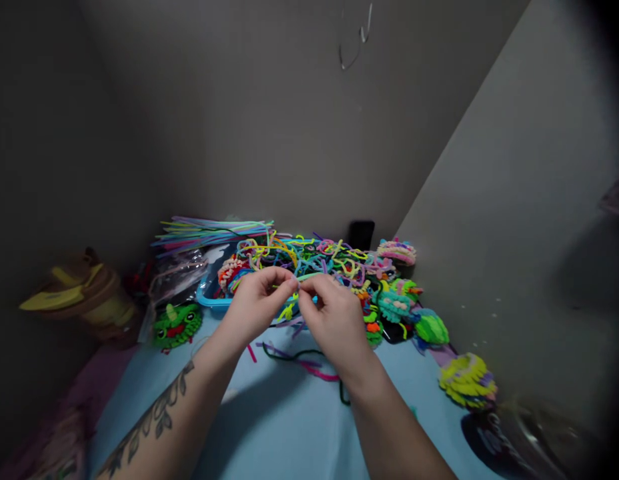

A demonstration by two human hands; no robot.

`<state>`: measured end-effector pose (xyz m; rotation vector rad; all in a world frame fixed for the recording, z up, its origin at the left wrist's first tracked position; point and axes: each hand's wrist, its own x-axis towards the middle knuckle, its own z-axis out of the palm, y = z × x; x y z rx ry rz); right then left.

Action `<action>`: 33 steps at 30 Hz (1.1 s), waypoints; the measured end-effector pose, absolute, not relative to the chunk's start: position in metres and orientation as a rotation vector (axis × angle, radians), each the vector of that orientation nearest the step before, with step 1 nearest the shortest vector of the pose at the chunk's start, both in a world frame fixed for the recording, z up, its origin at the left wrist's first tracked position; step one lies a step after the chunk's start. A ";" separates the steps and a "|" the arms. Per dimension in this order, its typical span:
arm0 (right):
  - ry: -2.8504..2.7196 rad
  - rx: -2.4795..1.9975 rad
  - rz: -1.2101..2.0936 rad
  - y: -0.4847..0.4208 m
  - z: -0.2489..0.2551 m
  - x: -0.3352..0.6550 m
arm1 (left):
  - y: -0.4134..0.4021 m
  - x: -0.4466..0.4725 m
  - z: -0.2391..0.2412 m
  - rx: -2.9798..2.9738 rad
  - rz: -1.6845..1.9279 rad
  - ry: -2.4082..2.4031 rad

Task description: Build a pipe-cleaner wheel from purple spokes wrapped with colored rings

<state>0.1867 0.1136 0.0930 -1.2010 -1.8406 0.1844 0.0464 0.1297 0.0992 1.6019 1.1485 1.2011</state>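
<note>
My left hand [257, 303] and my right hand [334, 319] meet above the light blue surface [279, 427]. Both pinch one thin pipe cleaner [309, 276] of a pale green-blue colour, fingertips almost touching. A yellow-green bit [286, 312] hangs below my left fingers. Just behind the hands lies a tangled heap of coloured pipe cleaners [309, 257] over a blue tray [212, 300]. Loose purple, pink and dark green strands [299, 357] lie under my wrists.
A bundle of straight pipe cleaners [209, 233] lies at the back left. Finished fuzzy figures sit around: a green one [177, 325] on the left, teal [393, 305], green [432, 328] and yellow [467, 381] ones on the right. Grey walls close in behind and right. A brown-and-yellow plush [82, 290] sits far left.
</note>
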 end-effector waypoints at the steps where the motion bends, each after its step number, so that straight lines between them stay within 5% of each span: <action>1: -1.836 -1.183 0.194 0.114 0.093 0.187 | 0.129 0.046 0.100 1.614 1.199 1.149; 33: -1.729 -1.132 0.273 0.118 0.086 0.181 | 0.130 0.040 0.105 1.359 1.234 1.061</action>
